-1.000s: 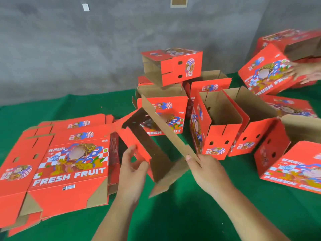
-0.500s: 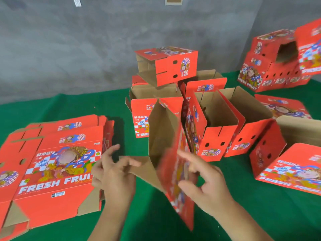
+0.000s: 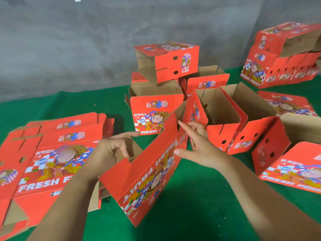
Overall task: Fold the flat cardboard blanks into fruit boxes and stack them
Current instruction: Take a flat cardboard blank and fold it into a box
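Note:
A half-folded red fruit box (image 3: 147, 176) stands tilted on the green table in front of me, its printed "FRESH FRUIT" side facing me upside down. My left hand (image 3: 111, 150) reaches into its open top from the left, fingers curled on a brown inner flap. My right hand (image 3: 196, 145) is at the box's right end with fingers spread, thumb against the printed side and fingertips on the end panel. A stack of flat blanks (image 3: 52, 153) lies to the left, partly under my left arm.
Folded boxes are piled at the centre back (image 3: 166, 61), with open ones beside them (image 3: 224, 119). Another pile stands at the far right (image 3: 281, 66), and a tipped box lies at the right (image 3: 295, 171). A grey wall stands behind the green table (image 3: 191, 214).
The blank has been opened from a flat, twisted sheet into a box shape and turned with its printed side toward me. My left hand has moved inside it; my right hand moved to its right end.

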`<state>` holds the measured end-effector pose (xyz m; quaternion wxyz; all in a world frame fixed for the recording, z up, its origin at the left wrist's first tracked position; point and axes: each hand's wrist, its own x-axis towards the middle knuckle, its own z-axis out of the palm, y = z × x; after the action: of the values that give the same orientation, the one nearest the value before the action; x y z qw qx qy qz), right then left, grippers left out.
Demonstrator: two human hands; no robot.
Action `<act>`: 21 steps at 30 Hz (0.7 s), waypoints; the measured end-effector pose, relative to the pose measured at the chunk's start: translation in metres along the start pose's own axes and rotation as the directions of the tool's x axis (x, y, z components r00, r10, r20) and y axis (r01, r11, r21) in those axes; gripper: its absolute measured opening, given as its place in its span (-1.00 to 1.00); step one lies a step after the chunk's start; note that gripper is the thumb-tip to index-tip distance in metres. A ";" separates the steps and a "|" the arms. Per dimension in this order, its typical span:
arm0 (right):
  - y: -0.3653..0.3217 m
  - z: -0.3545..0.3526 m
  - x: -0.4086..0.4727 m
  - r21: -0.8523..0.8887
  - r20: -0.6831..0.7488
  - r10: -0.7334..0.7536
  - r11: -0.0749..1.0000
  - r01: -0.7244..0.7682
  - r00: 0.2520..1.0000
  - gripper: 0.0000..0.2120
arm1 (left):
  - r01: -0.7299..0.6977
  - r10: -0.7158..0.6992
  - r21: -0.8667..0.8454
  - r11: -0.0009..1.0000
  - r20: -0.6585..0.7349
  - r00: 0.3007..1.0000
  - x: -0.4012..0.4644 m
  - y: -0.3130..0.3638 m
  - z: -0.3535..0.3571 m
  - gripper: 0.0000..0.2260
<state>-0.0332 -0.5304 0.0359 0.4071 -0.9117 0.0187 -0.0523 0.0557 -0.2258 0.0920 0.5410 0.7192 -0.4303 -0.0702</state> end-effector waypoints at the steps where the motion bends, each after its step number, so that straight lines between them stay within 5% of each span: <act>1: -0.001 0.001 0.003 0.038 0.016 0.022 0.999 -0.023 1.000 -0.11 | -0.028 0.027 0.070 0.997 0.028 0.999 0.001 -0.004 -0.001 -0.60; 3: -0.003 0.000 0.006 0.122 0.006 0.077 0.990 -0.077 0.997 -0.21 | -0.160 0.155 0.088 0.983 0.065 0.986 0.002 -0.016 -0.006 -0.59; 5: -0.005 -0.004 0.005 0.140 -0.028 0.118 0.984 -0.113 0.993 -0.39 | -0.147 0.142 0.160 0.976 0.043 0.989 0.000 -0.030 -0.012 -0.77; 7: -0.004 -0.008 0.000 0.033 -0.023 0.120 0.992 -0.119 0.993 -0.48 | -0.042 0.066 0.212 0.976 -0.111 0.992 -0.011 -0.042 -0.015 -0.69; 8: -0.001 -0.011 -0.003 -0.041 -0.002 0.114 0.993 -0.114 0.993 -0.50 | 0.029 -0.005 0.108 0.994 -0.213 0.977 -0.018 -0.044 -0.017 -0.77; 11: 0.010 -0.013 -0.017 -0.179 -0.011 0.097 0.979 -0.098 0.995 -0.55 | 0.146 -0.275 -0.299 0.943 -0.456 0.846 -0.032 -0.053 -0.016 -0.86; 13: 0.015 -0.016 -0.025 -0.238 -0.085 0.058 0.968 -0.077 0.995 -0.49 | 0.266 -0.369 -0.258 0.929 -0.568 0.736 -0.035 -0.059 -0.018 -0.81; 15: 0.018 -0.019 -0.031 -0.245 -0.185 -0.008 0.969 -0.038 0.983 -0.45 | 0.400 -0.435 -0.199 0.895 -0.590 0.680 -0.037 -0.061 -0.026 -0.65; 18: 0.018 -0.027 -0.039 -0.142 -0.329 0.013 0.988 -0.063 0.944 -0.51 | 0.486 -0.495 -0.162 0.859 -0.507 0.706 -0.037 -0.057 -0.046 -0.54; 21: 0.016 -0.017 -0.053 -0.178 -0.330 0.029 0.980 -0.092 0.944 -0.47 | 0.537 -0.500 -0.078 0.840 -0.496 0.710 -0.038 -0.049 -0.057 -0.46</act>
<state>-0.0880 -0.5497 0.0314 0.3105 -0.9243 0.1187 -0.1876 0.0905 -0.1565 0.0602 0.5650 0.8228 -0.0593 -0.0161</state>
